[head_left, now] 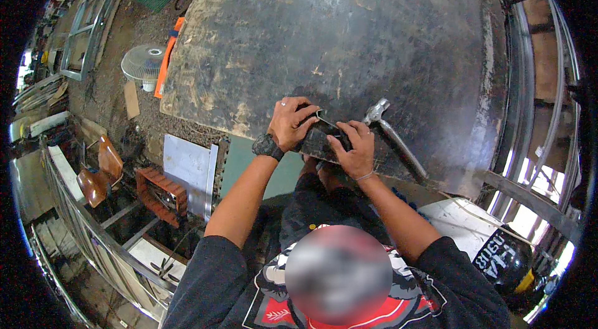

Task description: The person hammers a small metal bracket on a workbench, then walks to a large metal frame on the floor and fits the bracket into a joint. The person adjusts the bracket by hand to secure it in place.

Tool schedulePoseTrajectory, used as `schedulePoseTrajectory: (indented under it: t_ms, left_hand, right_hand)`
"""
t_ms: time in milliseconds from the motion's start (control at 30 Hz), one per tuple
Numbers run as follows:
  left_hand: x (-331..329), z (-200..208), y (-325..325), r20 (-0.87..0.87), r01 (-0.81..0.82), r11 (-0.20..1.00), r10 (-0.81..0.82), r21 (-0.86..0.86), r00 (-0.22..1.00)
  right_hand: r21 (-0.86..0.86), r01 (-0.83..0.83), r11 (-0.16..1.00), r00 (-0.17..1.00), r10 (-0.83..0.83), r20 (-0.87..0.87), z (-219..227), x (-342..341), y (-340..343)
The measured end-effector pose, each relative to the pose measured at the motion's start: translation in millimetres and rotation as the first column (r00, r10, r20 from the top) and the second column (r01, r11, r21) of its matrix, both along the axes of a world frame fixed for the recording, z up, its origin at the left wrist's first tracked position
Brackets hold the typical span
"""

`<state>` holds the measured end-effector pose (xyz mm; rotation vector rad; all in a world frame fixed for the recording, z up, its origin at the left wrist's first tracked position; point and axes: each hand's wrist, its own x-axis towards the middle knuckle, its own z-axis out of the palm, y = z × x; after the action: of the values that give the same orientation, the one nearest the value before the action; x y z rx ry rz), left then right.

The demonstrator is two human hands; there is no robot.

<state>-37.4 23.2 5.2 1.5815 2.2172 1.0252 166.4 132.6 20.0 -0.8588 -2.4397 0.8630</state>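
At the near edge of a large dark worn tabletop [324, 30], both my hands are on a small dark thin-edged piece [328, 122], which looks like bent metal. My left hand [290, 122] has its fingers curled over the piece's left end. On its right end rests my right hand [355, 147], thumb and fingers closed about it. The fingers partly cover the piece, so its full shape is hidden. Just right of my right hand lies a metal claw hammer [398, 143], head away from me and handle slanting toward the near edge.
Left of the table stand a fan [142, 64] and an orange bar [168, 61]. Nearer are a pale panel [187, 170], a brick-red frame [161, 195] and a brown chair [103, 173]. Metal rails [520, 80] run along the right; a black rounded container [501, 257] sits at lower right.
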Motion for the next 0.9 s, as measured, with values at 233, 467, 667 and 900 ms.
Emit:
schedulePoseTrajectory:
  t_ms: [233,467,667,900]
  left_hand:
    - [-2.3,3.3,1.0,-0.001,0.018,0.999,-0.018,0.046,1.0]
    - [-0.9,2.8,1.7,0.038,-0.007,0.999,0.006,0.05,0.999]
    - [2.2,2.5,-0.8,0.142,-0.098,0.992,0.087,0.076,0.986]
    - [19.4,2.8,-7.6,0.489,-0.623,0.75,0.467,0.223,0.737]
  right_hand:
    - [-0.019,0.011,1.0,0.999,-0.01,0.038,4.4,-6.5,-0.7]
    - [-0.052,0.054,0.997,0.999,-0.054,0.001,12.7,-10.7,1.8]
    - [-0.061,0.033,0.998,0.999,-0.033,0.0,24.9,-12.5,4.1]
    - [-0.091,-0.063,0.994,0.996,0.057,-0.071,21.4,-9.2,11.2]
